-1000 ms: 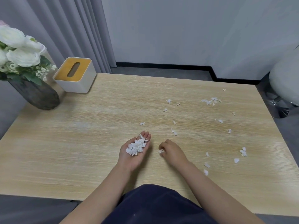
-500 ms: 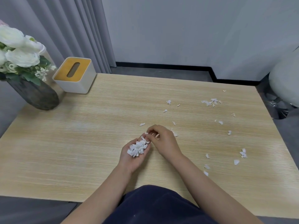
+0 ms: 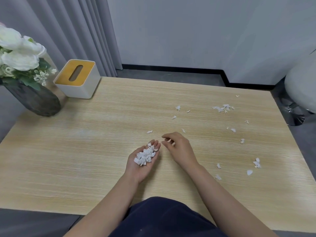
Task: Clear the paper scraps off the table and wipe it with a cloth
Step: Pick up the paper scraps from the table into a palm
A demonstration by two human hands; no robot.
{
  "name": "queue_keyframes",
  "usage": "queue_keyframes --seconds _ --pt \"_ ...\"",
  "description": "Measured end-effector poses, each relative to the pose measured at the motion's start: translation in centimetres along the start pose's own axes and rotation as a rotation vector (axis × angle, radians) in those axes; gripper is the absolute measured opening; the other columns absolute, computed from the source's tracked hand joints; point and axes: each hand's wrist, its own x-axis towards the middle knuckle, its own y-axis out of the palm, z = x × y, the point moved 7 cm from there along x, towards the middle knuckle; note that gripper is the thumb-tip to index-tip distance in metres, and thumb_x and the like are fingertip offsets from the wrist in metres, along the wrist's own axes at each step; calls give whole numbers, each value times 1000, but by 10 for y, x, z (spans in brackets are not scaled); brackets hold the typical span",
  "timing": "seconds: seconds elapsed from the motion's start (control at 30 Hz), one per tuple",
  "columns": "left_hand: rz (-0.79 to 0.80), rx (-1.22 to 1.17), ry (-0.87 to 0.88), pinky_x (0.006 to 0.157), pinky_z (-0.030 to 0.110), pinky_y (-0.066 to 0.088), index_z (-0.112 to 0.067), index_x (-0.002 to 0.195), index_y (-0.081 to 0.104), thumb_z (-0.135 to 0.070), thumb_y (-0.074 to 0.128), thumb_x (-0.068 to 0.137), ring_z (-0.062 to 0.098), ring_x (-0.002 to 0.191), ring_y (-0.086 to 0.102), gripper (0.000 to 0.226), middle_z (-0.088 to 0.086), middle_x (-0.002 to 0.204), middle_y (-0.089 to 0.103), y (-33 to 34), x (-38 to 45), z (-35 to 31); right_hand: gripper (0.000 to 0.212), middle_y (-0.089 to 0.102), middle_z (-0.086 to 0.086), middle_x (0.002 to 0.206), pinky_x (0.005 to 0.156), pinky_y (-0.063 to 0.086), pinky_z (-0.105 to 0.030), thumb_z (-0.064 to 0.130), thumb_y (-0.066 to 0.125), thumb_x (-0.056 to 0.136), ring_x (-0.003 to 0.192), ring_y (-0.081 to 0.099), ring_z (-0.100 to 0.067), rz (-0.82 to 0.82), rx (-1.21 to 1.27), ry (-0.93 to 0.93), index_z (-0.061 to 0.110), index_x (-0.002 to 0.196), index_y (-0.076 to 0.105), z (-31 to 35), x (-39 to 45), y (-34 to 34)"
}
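White paper scraps (image 3: 145,155) piled in our upturned left hand (image 3: 142,161), fingers straight, our right hand (image 3: 179,148) just beside, fingers loosely curled, holding nothing, more loose scraps (image 3: 223,108) scattered right on wooden table (image 3: 68,151)

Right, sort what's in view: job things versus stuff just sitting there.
Job:
scraps in the left hand
loose scraps on the table
right hand, holding nothing
No cloth in view.

Just sitting there:
tissue box
vase of flowers
stool
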Motion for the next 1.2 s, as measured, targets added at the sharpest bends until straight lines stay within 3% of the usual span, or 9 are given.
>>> queue_keyframes --seconds 0.17,0.27,0.4,0.63,0.83,1.0,1.1,1.2 --pt "-21 -30 -26 84 49 51 12 104 64 -10 35 94 39 96 66 38 24 114 63 -1 3 0 21 62 -5 105 76 35 -20 14 62 88 88 54 -12 -82 -97 199 11 109 66 -60 12 -22" --pt "-16 -36 -43 80 49 52 13 104 64 -10 33 96 40 94 67 39 24 114 63 1 5 0 24 60 -8 110 74 34 -23 11 60 87 97 57 -20 -56 -144 275 9 111 65 -86 19 -20" --pt "-14 -48 -36 87 52 48 15 103 64 -6 41 84 40 103 63 36 24 119 61 -2 7 -2 31 57 -5 108 74 40 -28 14 65 85 96 55 -20 27 -166 288 13 116 61 -100 23 -10" --pt "22 -62 -27 88 52 49 17 102 65 5 58 62 43 102 63 42 27 118 61 -3 5 -5 14 59 -5 100 74 43 -33 12 52 93 92 55 -23 130 -339 180 10 101 63 -98 27 1" --pt "53 -59 -47 85 53 52 15 106 64 8 65 58 43 104 62 48 26 121 60 -2 6 -6 8 58 0 94 77 43 -30 9 60 86 88 53 -14 167 -202 77 10 86 68 -82 16 4" --pt "94 -57 -41 81 54 54 16 107 63 14 80 44 44 105 61 66 27 122 59 -3 8 -6 7 58 4 106 83 45 -32 15 60 86 102 49 -13 327 -303 -74 14 89 66 -74 -9 26" --pt "105 -48 -49 87 54 50 15 107 63 16 83 37 43 105 61 73 26 121 59 -3 9 -5 10 57 5 108 80 45 -30 16 57 89 104 48 -13 320 -371 -101 14 94 65 -75 -15 32" --pt "113 -61 -72 88 53 49 14 112 61 17 82 43 43 108 60 72 26 125 57 -5 9 -6 15 58 0 105 75 45 -31 16 50 93 101 51 -17 299 -440 -123 14 99 63 -74 -15 37"
